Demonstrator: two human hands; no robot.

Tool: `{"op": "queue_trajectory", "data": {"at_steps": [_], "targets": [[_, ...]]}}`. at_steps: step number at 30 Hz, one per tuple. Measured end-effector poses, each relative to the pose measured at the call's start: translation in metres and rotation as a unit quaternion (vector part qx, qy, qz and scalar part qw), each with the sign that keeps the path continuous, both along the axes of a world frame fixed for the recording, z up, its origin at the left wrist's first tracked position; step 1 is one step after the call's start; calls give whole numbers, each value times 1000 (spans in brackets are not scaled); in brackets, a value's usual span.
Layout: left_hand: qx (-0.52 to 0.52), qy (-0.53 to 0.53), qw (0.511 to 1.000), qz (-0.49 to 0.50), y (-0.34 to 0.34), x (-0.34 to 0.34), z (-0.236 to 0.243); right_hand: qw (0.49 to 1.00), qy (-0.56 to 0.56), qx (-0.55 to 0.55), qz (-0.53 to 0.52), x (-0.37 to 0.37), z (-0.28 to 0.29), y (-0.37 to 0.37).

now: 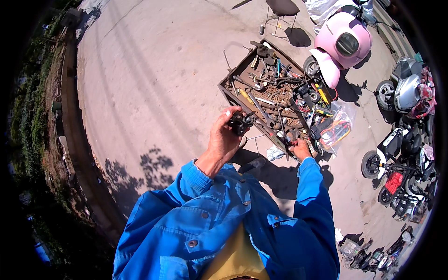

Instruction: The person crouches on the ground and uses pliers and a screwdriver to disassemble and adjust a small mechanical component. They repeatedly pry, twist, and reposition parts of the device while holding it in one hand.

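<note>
My left hand is raised just left of an open metal tool tray. Its fingers are curled round a small black mechanical part, whose exact kind I cannot make out. My right hand reaches down to the tray's near corner with its fingers bent together. Something small and reddish shows at those fingertips, too small to name. Wrenches, rods and loose metal bits fill the tray, with a yellow-handled tool among them.
A black box of tools and a clear plastic bag sit at the tray's right side. Beyond stands a pink scooter, with a stool at the back. Several parked scooters line the right. A low wall runs along the left.
</note>
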State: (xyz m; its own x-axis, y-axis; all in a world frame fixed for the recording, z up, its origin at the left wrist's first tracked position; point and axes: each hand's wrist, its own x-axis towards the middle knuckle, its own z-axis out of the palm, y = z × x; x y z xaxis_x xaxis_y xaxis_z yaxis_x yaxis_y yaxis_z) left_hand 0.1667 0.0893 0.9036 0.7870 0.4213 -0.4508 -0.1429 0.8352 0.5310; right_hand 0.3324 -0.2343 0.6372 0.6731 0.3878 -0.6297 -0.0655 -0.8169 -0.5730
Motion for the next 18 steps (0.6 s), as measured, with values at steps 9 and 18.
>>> {"op": "queue_trajectory", "data": {"at_steps": [9, 18], "targets": [[-41, -74, 994, -70, -10, 9, -3, 978, -117, 94, -147, -57, 64, -12], [-33, -145, 976, -159, -42, 26, -3, 808, 118, 484, -316, -81, 256, -17]]}}
